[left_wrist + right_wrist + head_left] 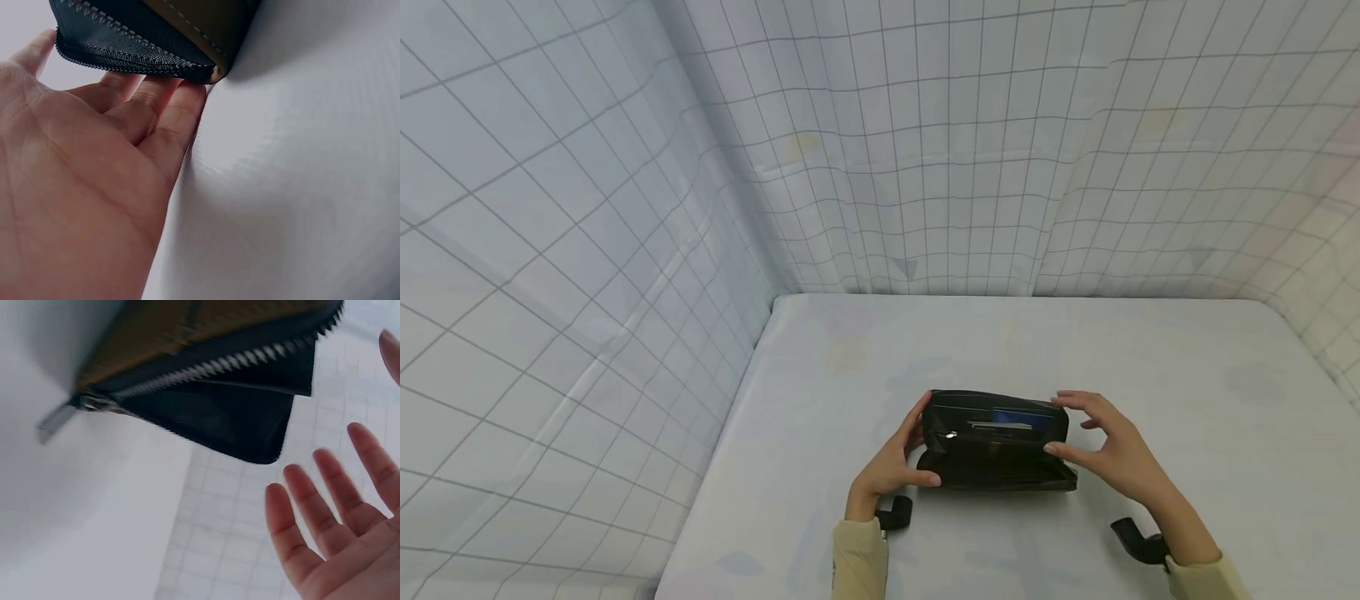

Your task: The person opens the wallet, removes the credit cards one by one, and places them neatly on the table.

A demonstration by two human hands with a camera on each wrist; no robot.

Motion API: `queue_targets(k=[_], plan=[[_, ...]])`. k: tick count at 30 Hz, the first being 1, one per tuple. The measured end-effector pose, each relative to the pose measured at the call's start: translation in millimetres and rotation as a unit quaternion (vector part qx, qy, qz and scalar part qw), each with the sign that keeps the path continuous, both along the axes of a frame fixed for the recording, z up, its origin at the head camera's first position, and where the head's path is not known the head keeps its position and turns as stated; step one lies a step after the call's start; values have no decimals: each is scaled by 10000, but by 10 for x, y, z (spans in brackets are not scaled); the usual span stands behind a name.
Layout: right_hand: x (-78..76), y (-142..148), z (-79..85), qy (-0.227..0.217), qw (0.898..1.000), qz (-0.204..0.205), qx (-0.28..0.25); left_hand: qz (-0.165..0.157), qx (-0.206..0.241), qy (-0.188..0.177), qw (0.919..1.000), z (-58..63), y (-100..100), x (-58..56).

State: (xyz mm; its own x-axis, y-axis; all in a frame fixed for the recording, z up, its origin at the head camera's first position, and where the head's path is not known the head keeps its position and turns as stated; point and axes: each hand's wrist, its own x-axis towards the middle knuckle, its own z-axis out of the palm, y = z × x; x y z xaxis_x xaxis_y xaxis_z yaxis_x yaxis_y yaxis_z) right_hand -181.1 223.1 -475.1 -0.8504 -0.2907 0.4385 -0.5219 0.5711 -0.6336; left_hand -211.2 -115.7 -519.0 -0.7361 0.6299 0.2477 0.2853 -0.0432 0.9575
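Note:
A black zip-around wallet [1000,477] stands unzipped on the white table, its mouth facing me. Inside are card slots with a blue card [1024,418] and a pale card edge, plus a small silver zip pull [951,435]. My left hand [889,468] grips the wallet's left end, thumb at the front lower edge and fingers behind. In the left wrist view, fingertips touch the zippered side gusset [134,55]. Beside the right end is my right hand [1116,450], fingers spread and relaxed. The right wrist view shows those fingers apart from the wallet, whose metal zip slider [57,422] hangs at a corner.
The white-covered table [850,350] extends around the wallet. Grid-patterned white curtains [910,167] hang behind it and along both sides. A black strap-like device [895,512] is on the left wrist, another [1138,543] on the right.

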Motion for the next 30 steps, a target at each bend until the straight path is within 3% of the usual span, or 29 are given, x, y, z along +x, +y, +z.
queue_targets(k=[2,5,11,14,22,27,30], plan=[[-83,-28,93,299,9994,163,52,-15,24,14,10000,-1,14,-6],[-204,-93,231,331,9985,416,149,-47,28,29,10000,-10,26,-16],[-453,-298,428,-720,9884,1018,866,1,25,32,10000,-22,13,-12],[-560,-402,460,-915,9797,1174,1340,-12,-6,10,10000,-16,1,-5],[-703,-570,402,-970,9687,1050,2029,-44,-48,-83,9999,3,-4,5],[-748,-621,379,-907,9692,746,2166,-68,-19,-148,9999,16,0,16],[-764,-643,389,-858,9699,533,2215,-60,40,-102,9999,-39,-3,-5]])
